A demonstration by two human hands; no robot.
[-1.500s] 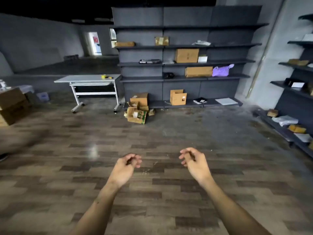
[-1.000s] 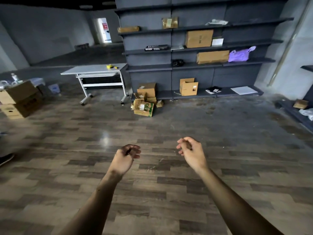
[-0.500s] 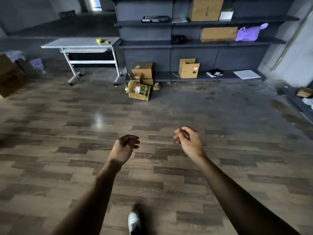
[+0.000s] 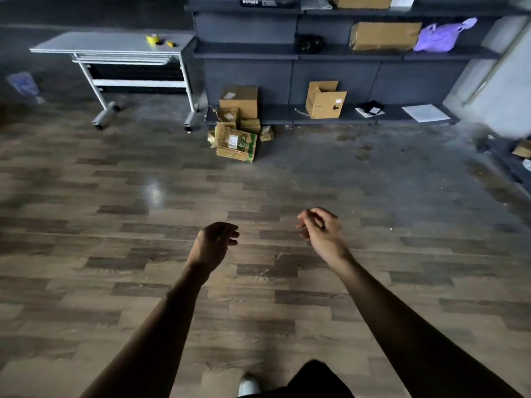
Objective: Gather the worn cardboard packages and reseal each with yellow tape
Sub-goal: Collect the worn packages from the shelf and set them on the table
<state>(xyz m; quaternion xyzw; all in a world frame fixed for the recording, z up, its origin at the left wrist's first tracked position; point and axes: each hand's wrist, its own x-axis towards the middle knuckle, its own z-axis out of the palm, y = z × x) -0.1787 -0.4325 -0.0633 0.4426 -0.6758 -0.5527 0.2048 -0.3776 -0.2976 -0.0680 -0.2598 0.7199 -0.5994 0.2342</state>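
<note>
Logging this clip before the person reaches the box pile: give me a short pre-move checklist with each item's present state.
1. Both hands free to pick up: ok. The left hand and right hand are loosely curled and hold nothing.
2. Worn boxes located: ok. A pile of worn cardboard boxes sits on the floor at the foot of the shelf unit.
3. Yellow tape located: ok. The tape roll rests on the grey table, left of the pile.
4. Path to the pile clear: ok. Only bare floor lies ahead.
5. Which boxes need resealing: cannot tell from this far away.
</note>
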